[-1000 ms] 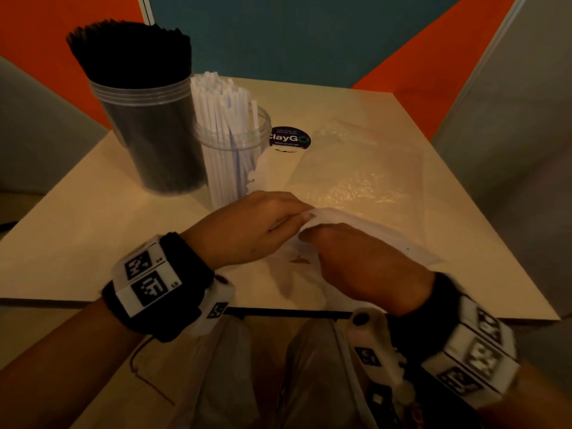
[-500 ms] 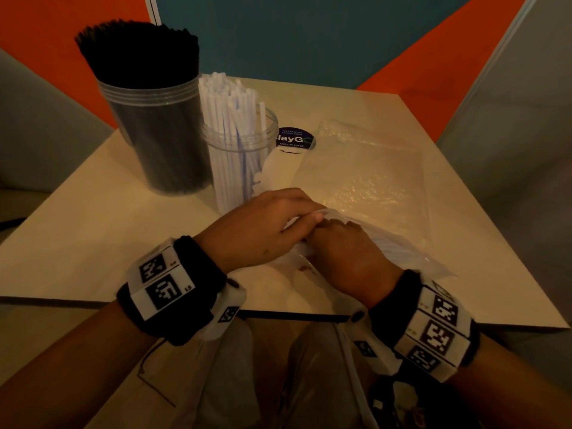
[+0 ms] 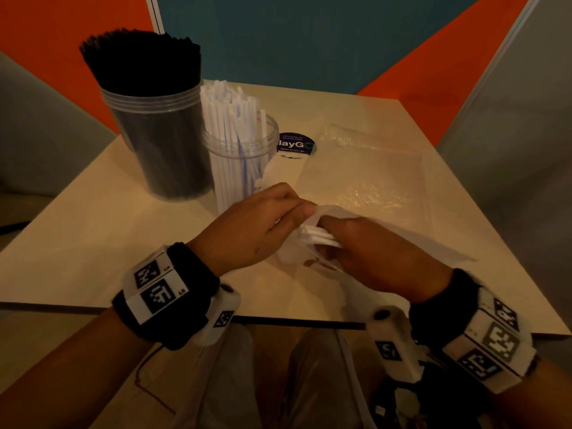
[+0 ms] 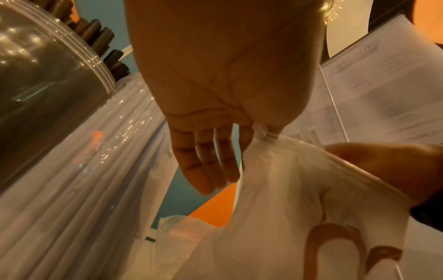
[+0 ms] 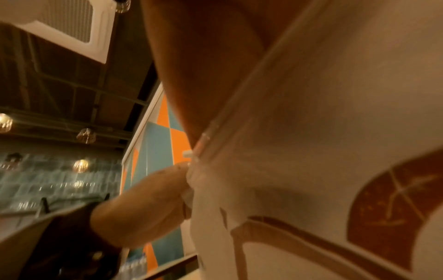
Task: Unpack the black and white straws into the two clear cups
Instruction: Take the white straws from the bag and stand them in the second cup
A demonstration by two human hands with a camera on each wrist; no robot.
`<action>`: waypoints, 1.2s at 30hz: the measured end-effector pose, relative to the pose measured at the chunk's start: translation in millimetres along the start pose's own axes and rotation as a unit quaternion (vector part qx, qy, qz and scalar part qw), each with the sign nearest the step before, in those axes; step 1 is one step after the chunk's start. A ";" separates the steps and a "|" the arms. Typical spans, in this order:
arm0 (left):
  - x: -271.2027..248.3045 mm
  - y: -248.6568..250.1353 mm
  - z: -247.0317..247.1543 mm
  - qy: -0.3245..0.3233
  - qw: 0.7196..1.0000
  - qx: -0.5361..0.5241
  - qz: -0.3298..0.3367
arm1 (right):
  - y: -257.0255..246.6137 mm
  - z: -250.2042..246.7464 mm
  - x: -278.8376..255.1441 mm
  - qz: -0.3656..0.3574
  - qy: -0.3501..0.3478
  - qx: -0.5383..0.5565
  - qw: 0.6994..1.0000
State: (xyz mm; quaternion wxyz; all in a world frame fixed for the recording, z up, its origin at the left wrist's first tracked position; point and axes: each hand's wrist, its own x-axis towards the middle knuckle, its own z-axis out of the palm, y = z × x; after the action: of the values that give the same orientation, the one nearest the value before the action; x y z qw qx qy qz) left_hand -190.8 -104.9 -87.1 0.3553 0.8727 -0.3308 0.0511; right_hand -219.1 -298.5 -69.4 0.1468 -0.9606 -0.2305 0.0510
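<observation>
A tall clear cup (image 3: 154,144) at the table's back left is packed with black straws. Beside it a smaller clear cup (image 3: 244,150) holds white straws. In front of them my left hand (image 3: 305,210) pinches the mouth edge of a white translucent bag (image 3: 433,246) between thumb and forefinger (image 4: 261,130); the other fingers hang straight. My right hand (image 3: 328,239) reaches into the bag's mouth and grips a small bundle of white straws (image 3: 318,238), whose ends show at the opening. Seen from the right wrist, the bag (image 5: 311,132) covers the palm, so the straws are hidden there.
An empty clear plastic bag (image 3: 371,181) lies flat on the beige table (image 3: 93,243) behind my hands. A round blue sticker (image 3: 294,144) sits next to the white-straw cup. The table's near edge runs just under my wrists.
My right hand pushed into the bag, then drew back toward me; white straw ends now show at the bag's mouth. The left hand kept its pinch on the edge.
</observation>
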 end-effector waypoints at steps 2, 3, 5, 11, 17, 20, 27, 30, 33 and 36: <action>-0.3 -0.2 -0.7 0.009 1.000 0.000 0.003 | -0.2 -11.3 -6.1 -0.001 0.000 0.044 0.999; -0.3 0.0 -1.5 0.010 1.000 0.006 0.004 | 0.5 -15.8 -7.9 -0.006 0.004 0.082 0.997; 0.1 0.7 -2.7 0.010 0.999 0.030 0.006 | 3.3 -23.8 -9.8 -0.026 0.024 0.162 0.986; 8.1 4.5 -12.0 0.020 0.991 0.128 0.015 | -3.0 -48.4 -6.1 -0.040 0.135 0.276 0.951; 14.1 9.5 -19.7 0.066 0.982 0.176 0.036 | -19.2 -62.7 0.7 -0.039 0.246 0.441 0.862; 8.9 9.9 -16.6 -0.008 0.981 0.194 0.026 | -25.1 -69.6 1.2 -0.048 0.261 0.495 0.827; -3.5 10.0 -20.1 -0.161 0.968 0.194 -0.006 | -35.9 -89.2 6.3 -0.096 0.288 0.600 0.740; -6.8 11.0 -27.2 -0.174 0.970 0.171 -0.013 | -43.2 -99.4 11.5 -0.109 0.313 0.612 0.718; -7.2 16.9 -43.8 -0.101 0.986 0.132 -0.025 | -48.6 -108.3 17.6 -0.123 0.342 0.614 0.700; -4.2 21.7 -67.9 0.067 0.992 0.103 0.042 | -52.6 -117.4 27.9 -0.155 0.369 0.614 0.681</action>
State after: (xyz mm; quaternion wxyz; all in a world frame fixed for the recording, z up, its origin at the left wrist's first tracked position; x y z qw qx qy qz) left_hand -197.5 -69.7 -25.4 0.2825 0.8846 -0.3355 0.1584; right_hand -197.4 -271.3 57.6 0.7824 -0.5469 -0.2203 -0.2008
